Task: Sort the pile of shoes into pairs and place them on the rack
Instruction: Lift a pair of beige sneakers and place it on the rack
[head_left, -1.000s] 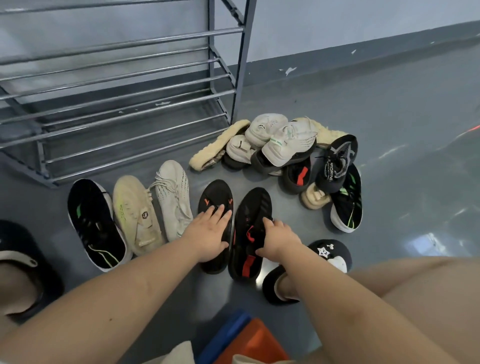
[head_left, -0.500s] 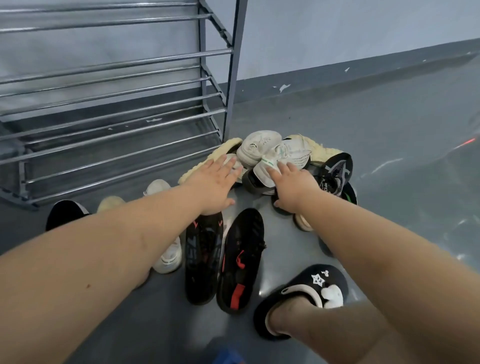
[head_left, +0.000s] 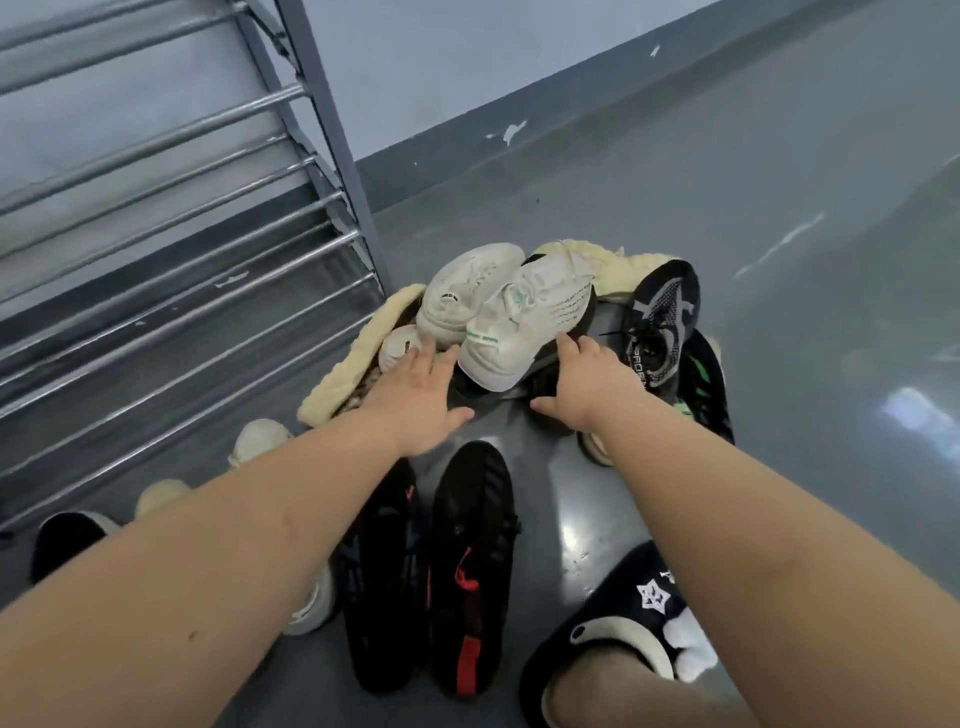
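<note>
Now both hands have left the black pair (head_left: 431, 566), which lies behind them side by side on the floor (head_left: 727, 218), and have reached forward to the pile (head_left: 519, 317). My left hand (head_left: 415, 400) is spread flat, fingers straight, its tips touching the small white shoe (head_left: 400, 345) at the pile's near left edge. My right hand (head_left: 582, 389) is also spread, fingertips against the green-marked white sneaker (head_left: 524, 327) on top; nothing is gripped yet. I take that to mean the black pair is matched and I am hunting the next match, probably the white ones. The rack (head_left: 171, 249) stands off to the left of my left hand, bars bare where I can see them.
</note>
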